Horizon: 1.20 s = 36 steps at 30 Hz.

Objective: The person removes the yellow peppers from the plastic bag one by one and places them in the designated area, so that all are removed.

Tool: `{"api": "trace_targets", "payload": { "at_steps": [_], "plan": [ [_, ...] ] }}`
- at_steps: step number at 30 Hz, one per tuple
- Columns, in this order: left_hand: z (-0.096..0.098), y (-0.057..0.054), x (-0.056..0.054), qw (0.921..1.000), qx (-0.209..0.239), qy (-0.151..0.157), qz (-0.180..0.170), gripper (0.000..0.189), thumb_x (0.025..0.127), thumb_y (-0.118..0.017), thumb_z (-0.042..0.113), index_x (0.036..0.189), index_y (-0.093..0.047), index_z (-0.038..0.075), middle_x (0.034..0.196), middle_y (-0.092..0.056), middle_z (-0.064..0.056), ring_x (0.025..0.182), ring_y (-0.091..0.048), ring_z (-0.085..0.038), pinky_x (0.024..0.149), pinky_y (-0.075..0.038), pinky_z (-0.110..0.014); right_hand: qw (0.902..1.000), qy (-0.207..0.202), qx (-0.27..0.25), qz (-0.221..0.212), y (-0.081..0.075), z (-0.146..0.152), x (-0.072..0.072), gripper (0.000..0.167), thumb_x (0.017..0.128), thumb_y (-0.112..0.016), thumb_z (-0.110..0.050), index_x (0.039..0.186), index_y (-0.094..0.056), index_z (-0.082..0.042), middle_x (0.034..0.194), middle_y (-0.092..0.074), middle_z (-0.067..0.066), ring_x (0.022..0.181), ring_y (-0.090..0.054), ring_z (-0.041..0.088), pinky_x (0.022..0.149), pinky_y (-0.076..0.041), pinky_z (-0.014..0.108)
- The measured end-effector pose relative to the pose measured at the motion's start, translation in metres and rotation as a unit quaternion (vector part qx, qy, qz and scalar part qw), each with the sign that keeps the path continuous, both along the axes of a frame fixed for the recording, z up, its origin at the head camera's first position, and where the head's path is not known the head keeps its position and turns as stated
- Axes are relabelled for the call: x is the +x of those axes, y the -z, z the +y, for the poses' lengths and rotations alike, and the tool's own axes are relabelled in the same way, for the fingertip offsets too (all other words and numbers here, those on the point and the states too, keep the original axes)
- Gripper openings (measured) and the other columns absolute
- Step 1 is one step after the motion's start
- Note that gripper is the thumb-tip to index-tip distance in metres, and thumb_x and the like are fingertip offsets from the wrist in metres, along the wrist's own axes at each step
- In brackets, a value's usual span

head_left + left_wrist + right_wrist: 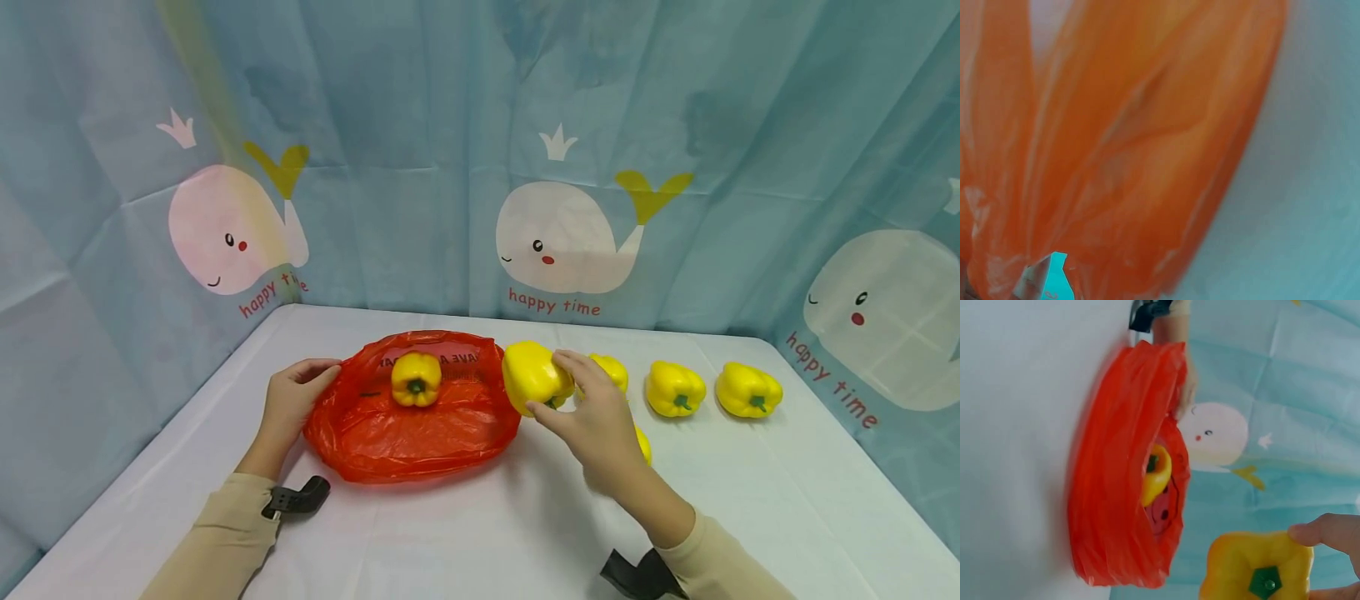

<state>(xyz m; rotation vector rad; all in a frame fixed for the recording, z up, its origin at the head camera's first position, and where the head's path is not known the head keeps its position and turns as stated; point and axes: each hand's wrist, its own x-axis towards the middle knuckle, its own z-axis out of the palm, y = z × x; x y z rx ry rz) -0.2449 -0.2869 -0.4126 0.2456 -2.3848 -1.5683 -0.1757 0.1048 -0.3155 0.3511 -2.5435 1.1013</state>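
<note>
A red plastic bag [420, 446] lies with its mouth spread wide on the table, and one yellow bell pepper [416, 379] sits inside it. At the bag's left edge my left hand [296, 400] pinches the rim between thumb and fingers. My right hand [596, 417] grips a second yellow bell pepper [534, 377] above the table, overlapping the bag's right rim in the head view. The right wrist view shows this held pepper [1260, 565] with its green stem facing the camera. Red film [1129, 156] fills most of the left wrist view.
Two yellow peppers [675, 388] [748, 390] lie on the white table [825, 500] to the right. Another pepper [611, 371] is partly covered by my right hand, and one more [642, 446] peeks out behind the wrist. A blue whale-print curtain [420, 233] hangs behind the table.
</note>
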Motion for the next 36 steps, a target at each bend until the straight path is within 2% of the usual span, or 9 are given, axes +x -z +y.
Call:
{"api": "trace_targets", "payload": {
  "at_steps": [4,11,21,23,26,29,30,36],
  "plan": [
    [0.0,0.0,0.0,1.0,-0.002,0.0,-0.001,0.052,0.095,-0.061,0.048,0.127,-0.066,0.007,0.094,-0.061,0.029,0.099,-0.054,0.002,0.078,-0.049,-0.005,0.9996,0.002,-0.003,0.027,0.0,0.012,0.003,0.062,0.074,-0.086,-0.012,0.13,-0.062,0.002,0.134,-0.062,0.015,0.125,-0.059,0.034,0.101,-0.051,0.049],
    [0.001,0.0,0.002,1.0,0.002,0.0,-0.005,0.052,0.096,-0.061,0.047,0.128,-0.065,0.007,0.097,-0.063,0.026,0.1,-0.054,0.001,0.079,-0.049,-0.005,0.9996,0.011,-0.001,0.024,-0.001,0.032,0.008,0.063,0.075,-0.086,-0.012,0.131,-0.061,0.003,0.136,-0.06,0.016,0.127,-0.056,0.036,0.103,-0.049,0.051],
    [0.004,0.0,0.001,1.0,0.004,0.0,-0.004,0.051,0.096,-0.061,0.047,0.128,-0.066,0.008,0.1,-0.064,0.023,0.1,-0.055,0.001,0.079,-0.05,-0.006,0.9974,0.04,0.033,0.05,-0.002,0.065,0.023,0.063,0.076,-0.087,-0.016,0.131,-0.061,0.001,0.134,-0.062,0.016,0.127,-0.056,0.039,0.101,-0.047,0.055],
    [0.003,0.0,0.0,1.0,0.003,-0.001,-0.002,0.05,0.096,-0.061,0.047,0.128,-0.066,0.008,0.101,-0.065,0.022,0.1,-0.055,0.001,0.079,-0.05,-0.006,0.9967,0.048,0.038,0.053,-0.002,0.07,0.025,0.064,0.075,-0.087,-0.016,0.131,-0.061,0.001,0.133,-0.062,0.016,0.126,-0.057,0.039,0.099,-0.048,0.051],
    [0.002,0.0,0.001,1.0,0.002,-0.002,-0.002,0.051,0.096,-0.061,0.048,0.127,-0.066,0.008,0.102,-0.066,0.021,0.1,-0.055,0.001,0.079,-0.05,-0.006,0.9962,0.054,0.032,0.06,-0.003,0.078,0.026,0.064,0.074,-0.088,-0.015,0.13,-0.061,0.001,0.132,-0.062,0.017,0.123,-0.058,0.038,0.098,-0.049,0.021],
    [0.001,0.001,0.001,1.0,0.002,-0.005,-0.005,0.051,0.095,-0.061,0.048,0.127,-0.066,0.009,0.102,-0.066,0.021,0.1,-0.055,0.001,0.079,-0.05,-0.006,0.9958,0.057,0.02,0.07,-0.005,0.086,0.026,0.064,0.074,-0.088,-0.013,0.13,-0.061,0.004,0.132,-0.061,0.018,0.119,-0.06,0.036,0.092,-0.035,-0.004],
    [0.001,0.0,0.001,1.0,0.002,-0.005,-0.005,0.051,0.095,-0.061,0.048,0.127,-0.066,0.009,0.102,-0.066,0.021,0.1,-0.055,0.001,0.079,-0.05,-0.006,0.9956,0.058,0.015,0.073,-0.005,0.089,0.026,0.064,0.074,-0.088,-0.013,0.13,-0.061,0.004,0.132,-0.061,0.019,0.119,-0.06,0.037,0.09,-0.029,-0.008],
    [0.0,0.0,0.0,1.0,-0.006,-0.004,-0.002,0.051,0.095,-0.061,0.048,0.127,-0.067,0.008,0.099,-0.064,0.024,0.099,-0.055,0.001,0.078,-0.05,-0.006,0.9941,0.079,0.013,0.073,-0.005,0.106,0.03,0.067,0.072,-0.089,-0.013,0.13,-0.06,0.006,0.133,-0.06,0.021,0.124,-0.056,0.04,0.089,-0.029,-0.007]
  ]
}}
